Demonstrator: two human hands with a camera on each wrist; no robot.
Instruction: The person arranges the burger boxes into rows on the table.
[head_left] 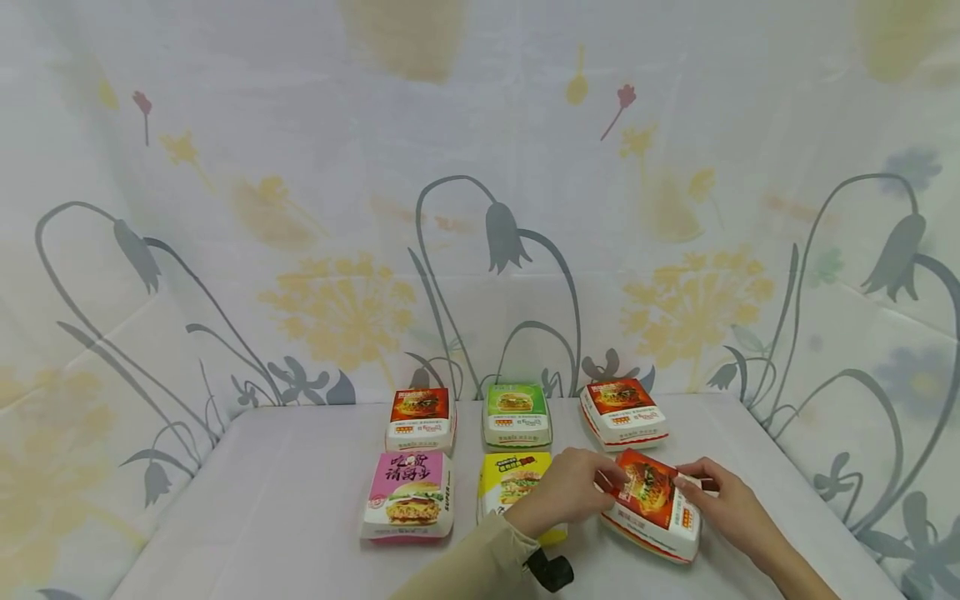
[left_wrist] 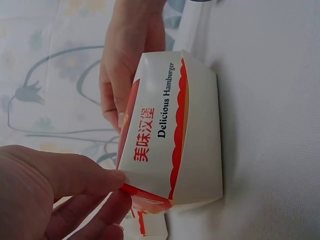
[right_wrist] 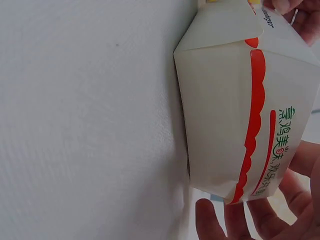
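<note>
A red and white hamburger box sits closed and turned at an angle at the front right of the table. My left hand pinches its left top corner between thumb and fingers; the left wrist view shows this hand at the lid's edge. On the opposite side my right hand grips the same box, thumb on the top edge. In the right wrist view its fingers reach round the far end of the box. The box's underside is hidden.
Left of it lies a yellow burger box, partly covered by my left arm, then a pink one. Behind stand a red box, a green box and another red box. A flowered cloth hangs behind the white table.
</note>
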